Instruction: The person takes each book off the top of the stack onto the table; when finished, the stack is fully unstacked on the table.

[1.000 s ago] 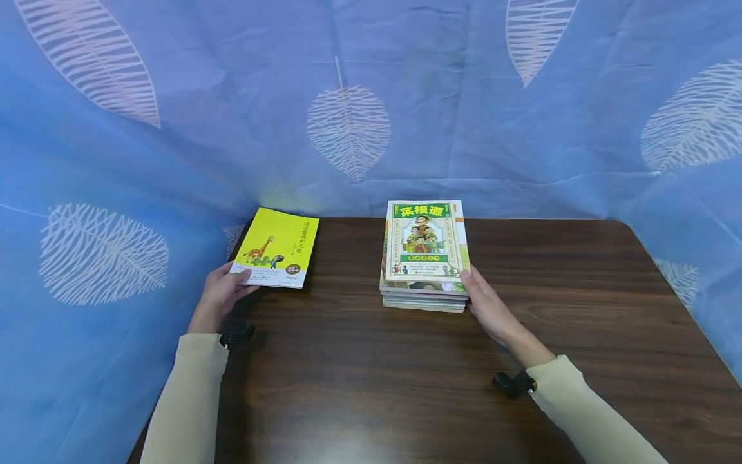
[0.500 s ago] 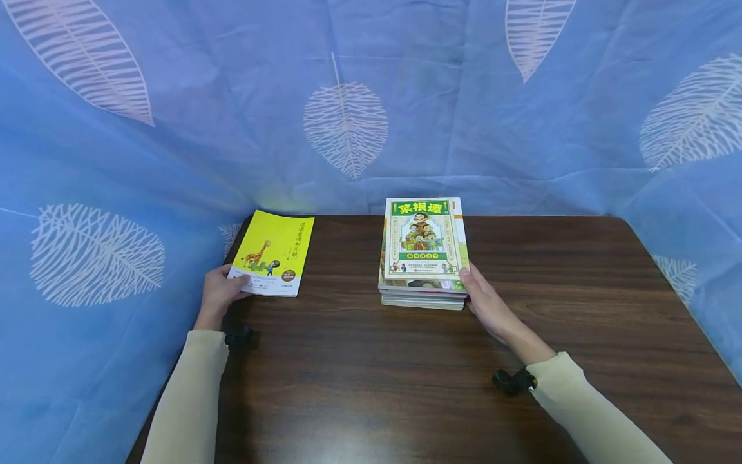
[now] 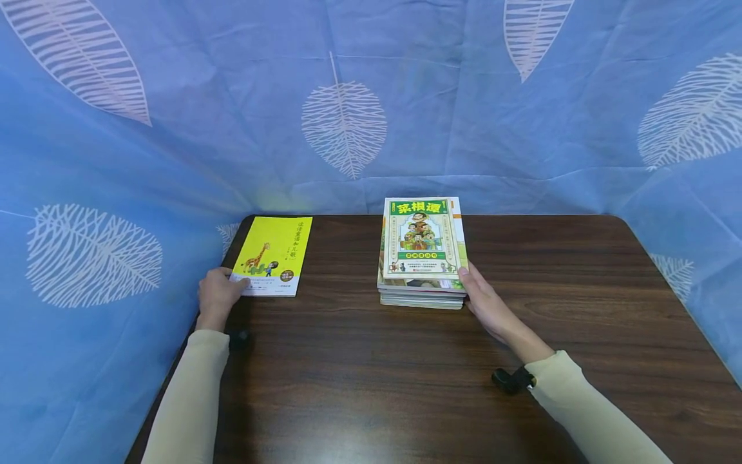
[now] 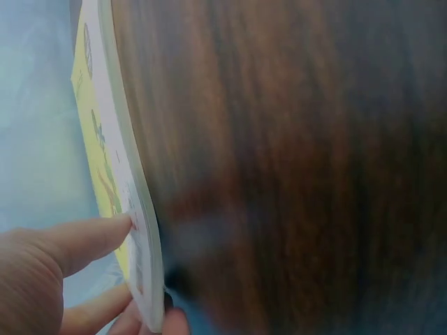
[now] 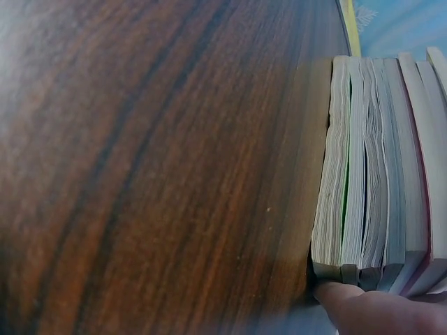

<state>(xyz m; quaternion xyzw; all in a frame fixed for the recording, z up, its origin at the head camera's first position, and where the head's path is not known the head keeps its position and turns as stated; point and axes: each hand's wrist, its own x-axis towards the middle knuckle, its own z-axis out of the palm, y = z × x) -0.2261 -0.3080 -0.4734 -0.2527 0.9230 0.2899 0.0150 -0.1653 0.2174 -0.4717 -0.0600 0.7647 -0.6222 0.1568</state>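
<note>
A yellow book (image 3: 270, 254) with a giraffe on its cover lies on the left of the table, near the back edge. My left hand (image 3: 219, 293) pinches its near left corner. In the left wrist view the thumb (image 4: 91, 241) lies on the cover, with other fingers at the book's underside and edge. A stack of books (image 3: 422, 298) stands at the middle back, its top one a white and green book (image 3: 420, 241) with cartoon figures. My right hand (image 3: 493, 309) grips the stack's right near corner. Its farther fingers are hidden behind the stack.
A dark wood table (image 3: 348, 374) lies beneath everything. Blue cloth (image 3: 232, 116) with white leaf prints hangs behind it and along the left and right sides. Bare tabletop separates the yellow book from the stack.
My left hand has lowered the yellow book, tilted and raised a second ago, flat onto the table and shifted slightly left. My right hand and the stack have stayed put.
</note>
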